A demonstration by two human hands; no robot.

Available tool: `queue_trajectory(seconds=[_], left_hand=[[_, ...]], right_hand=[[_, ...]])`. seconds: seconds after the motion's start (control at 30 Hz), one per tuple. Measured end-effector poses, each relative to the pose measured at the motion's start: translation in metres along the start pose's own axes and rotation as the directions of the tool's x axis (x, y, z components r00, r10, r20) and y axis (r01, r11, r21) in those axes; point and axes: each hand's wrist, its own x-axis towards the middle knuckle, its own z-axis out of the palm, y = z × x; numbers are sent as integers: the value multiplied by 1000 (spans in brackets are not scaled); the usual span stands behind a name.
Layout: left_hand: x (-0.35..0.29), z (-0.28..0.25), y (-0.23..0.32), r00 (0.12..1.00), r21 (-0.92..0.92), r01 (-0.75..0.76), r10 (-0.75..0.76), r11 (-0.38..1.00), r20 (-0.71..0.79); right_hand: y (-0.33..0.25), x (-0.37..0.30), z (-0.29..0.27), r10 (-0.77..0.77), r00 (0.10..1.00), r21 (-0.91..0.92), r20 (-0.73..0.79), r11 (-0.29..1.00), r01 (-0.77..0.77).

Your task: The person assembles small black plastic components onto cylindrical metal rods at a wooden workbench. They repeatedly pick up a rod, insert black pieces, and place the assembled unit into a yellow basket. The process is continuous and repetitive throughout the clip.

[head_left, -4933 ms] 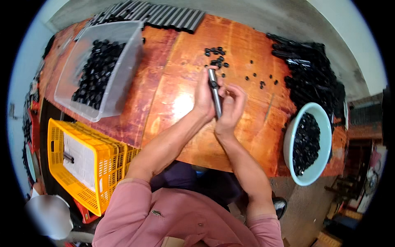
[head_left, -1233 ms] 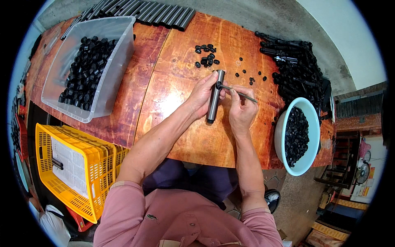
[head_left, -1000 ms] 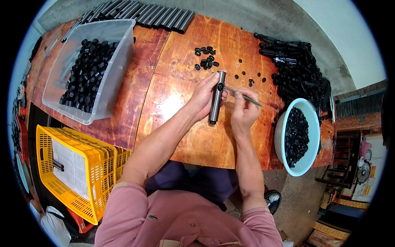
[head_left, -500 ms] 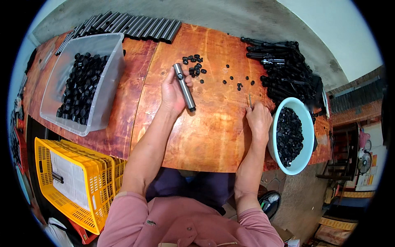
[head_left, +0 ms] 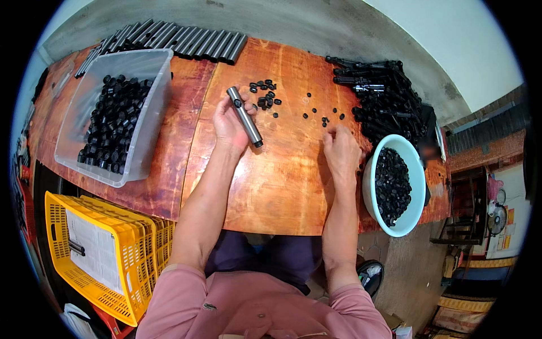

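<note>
My left hand [head_left: 230, 125] lies palm up over the middle of the table, its fingers wrapped round a metal tube [head_left: 245, 117]. The tube is silver-grey, with a round dark hole near its upper end and a black lower end. Just beyond those fingers lies a loose cluster of small black caps [head_left: 269, 101]. My right hand [head_left: 342, 153] is closed, knuckles up, left of the blue bowl. Whatever it holds is hidden. Several scattered black caps [head_left: 324, 120] lie close to its fingertips.
At right stands a light blue bowl [head_left: 370, 195] full of small black parts, with a pile of black parts [head_left: 384, 99] behind it. A clear plastic bin [head_left: 156, 113] of black caps is at left. Metal tubes [head_left: 197, 42] line the back; yellow crates [head_left: 132, 248] stand below left.
My right hand has moved forward and slightly left, toward the scattered caps. The thin metal rod that stuck up from it no longer shows. My left hand still holds the tube, shifted slightly left.
</note>
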Motion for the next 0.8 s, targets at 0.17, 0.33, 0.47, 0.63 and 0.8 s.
queue_trajectory(seconds=[0.17,0.33,0.47,0.63,0.8], left_hand=[[1,1,-2,999,-11,52,-52,999,-11],[0,2,-7,987,92,160,-157,983,-39],[1,-5,-9,983,138,185,-182,973,-29],[-8,12,-10,990,153,138,-130,979,-63],[1,-11,-8,978,114,204,-208,972,31]], right_hand=[[-36,37,40,-234,970,285,63,936,207],[-67,70,82,-311,950,347,30,894,282],[-72,80,94,-354,931,253,94,913,321],[-63,68,89,-421,907,142,-7,897,418],[-53,41,76,-344,939,333,-16,884,329]])
